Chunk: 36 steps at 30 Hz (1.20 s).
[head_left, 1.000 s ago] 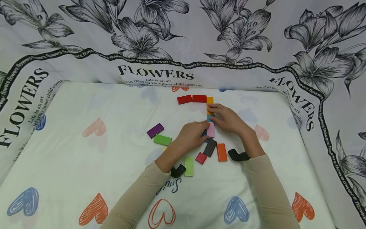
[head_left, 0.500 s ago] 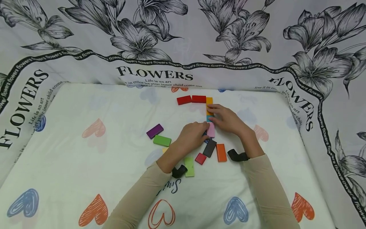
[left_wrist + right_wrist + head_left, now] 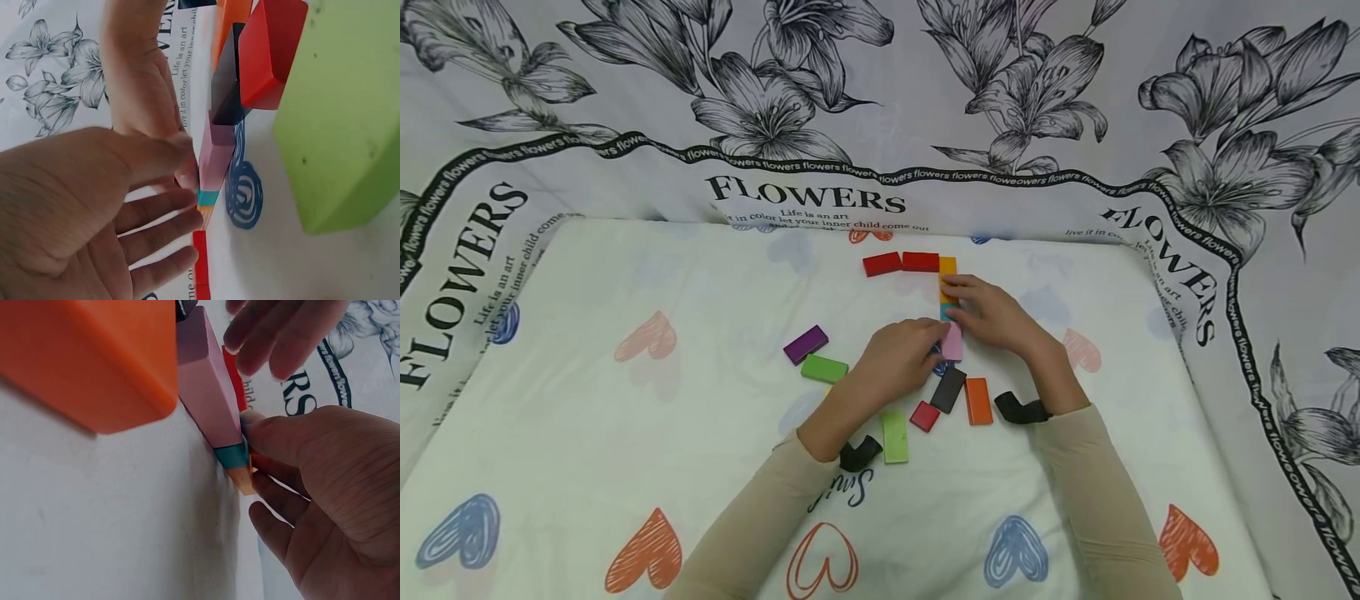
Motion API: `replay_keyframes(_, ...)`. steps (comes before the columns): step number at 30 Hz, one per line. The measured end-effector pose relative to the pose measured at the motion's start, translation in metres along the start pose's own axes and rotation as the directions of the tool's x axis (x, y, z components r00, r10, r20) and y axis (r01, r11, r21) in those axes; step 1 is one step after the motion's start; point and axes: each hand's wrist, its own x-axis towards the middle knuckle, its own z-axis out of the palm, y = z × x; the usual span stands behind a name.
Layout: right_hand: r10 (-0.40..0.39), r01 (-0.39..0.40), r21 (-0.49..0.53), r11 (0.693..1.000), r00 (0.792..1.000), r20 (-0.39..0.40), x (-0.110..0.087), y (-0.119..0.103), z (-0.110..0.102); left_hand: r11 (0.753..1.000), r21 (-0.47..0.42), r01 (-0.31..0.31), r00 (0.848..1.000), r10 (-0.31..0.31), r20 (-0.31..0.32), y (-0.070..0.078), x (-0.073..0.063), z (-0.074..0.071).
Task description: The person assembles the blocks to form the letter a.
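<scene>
In the head view a pink block (image 3: 952,343), a teal block (image 3: 946,312) and a yellow-orange block (image 3: 948,264) line up end to end. Two red blocks, the nearer one (image 3: 921,262) meeting the far end of that line, extend left. My left hand (image 3: 895,358) is beside the pink block, fingers loosely spread and fingertips close to its left side; contact cannot be told. From the right, my right hand (image 3: 996,315) rests its thumb by the teal block (image 3: 232,456) and its fingers along the yellow-orange one. Neither hand wraps round a block.
Nearer me lie a dark grey block (image 3: 949,390), an orange block (image 3: 978,401), a small red block (image 3: 925,416) and a light green block (image 3: 895,437). A purple block (image 3: 806,345) and a green block (image 3: 824,368) lie left. My left arm mostly hides a yellow piece.
My left wrist has shifted slightly left and towards me, while its fingertips stay by the pink block. The right hand and the blocks look unchanged apart from a small camera shift.
</scene>
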Motion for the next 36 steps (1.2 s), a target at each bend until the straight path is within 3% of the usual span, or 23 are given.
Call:
replay_keyframes(4,-0.015,0.015,-0.011,1.000,1.000,-0.009,-0.001,-0.001,0.000,0.999,-0.028,-0.040,0.999,0.041,0.005,-0.002,-0.006,-0.006)
replay_keyframes(14,-0.018,0.018,-0.012,1.000,1.000,-0.005,-0.002,-0.001,0.001,0.998,-0.056,-0.031,0.999,0.033,0.041,0.000,-0.016,-0.011)
replay_keyframes(27,-0.026,0.026,-0.024,0.999,1.000,0.002,0.004,-0.002,0.005,0.997,0.072,0.001,0.997,-0.007,0.074,0.014,-0.034,0.004)
replay_keyframes(36,0.001,-0.001,-0.031,1.000,1.000,-0.001,0.000,-0.002,0.001,0.982,0.185,0.048,0.996,-0.060,0.059,0.031,-0.038,0.018)
